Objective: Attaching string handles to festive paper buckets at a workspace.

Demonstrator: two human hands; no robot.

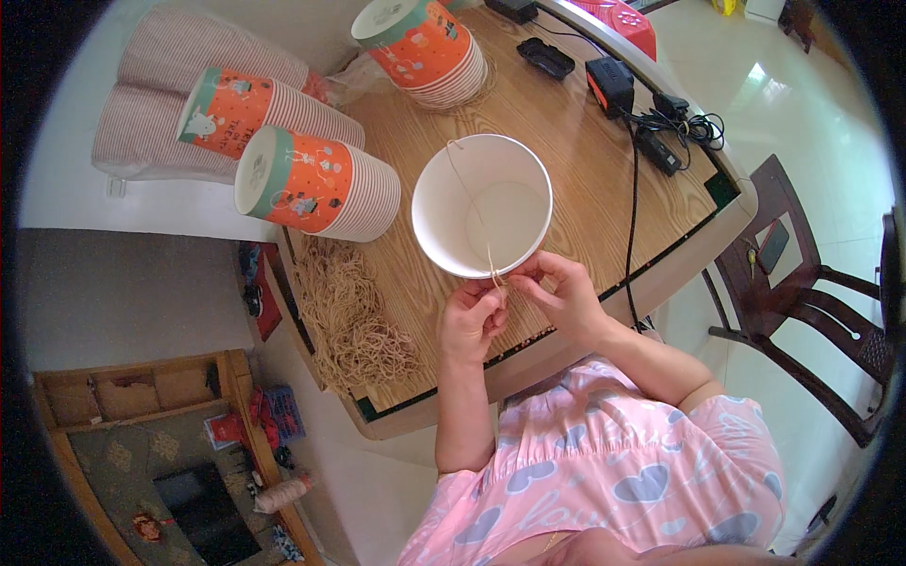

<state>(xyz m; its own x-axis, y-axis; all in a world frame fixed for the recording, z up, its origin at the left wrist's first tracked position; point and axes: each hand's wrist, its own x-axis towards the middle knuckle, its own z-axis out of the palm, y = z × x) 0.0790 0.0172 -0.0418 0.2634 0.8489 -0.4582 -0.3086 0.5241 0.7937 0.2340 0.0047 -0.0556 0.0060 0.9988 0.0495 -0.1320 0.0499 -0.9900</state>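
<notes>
A white paper bucket (510,212) stands on the table with its wide mouth turned up toward me. A tan cord (469,193) runs across its mouth from the far rim to the near rim. At the near rim my left hand (475,316) is closed, pinching the cord between thumb and fingers. My right hand (559,291) is right beside it, its thumb and forefinger pinched together at the same cord by the rim. The exact form of the cord between the fingertips is too small to make out.
A heap of tan cord (349,316) lies at the table's left edge. Nested orange-and-green paper buckets (321,184) lie behind it, with another stack (420,57) farther back. Wrapped stacks (198,66) sit at far left. Black adapters and cables (661,123) occupy the right side; a wooden chair (793,283) stands beyond.
</notes>
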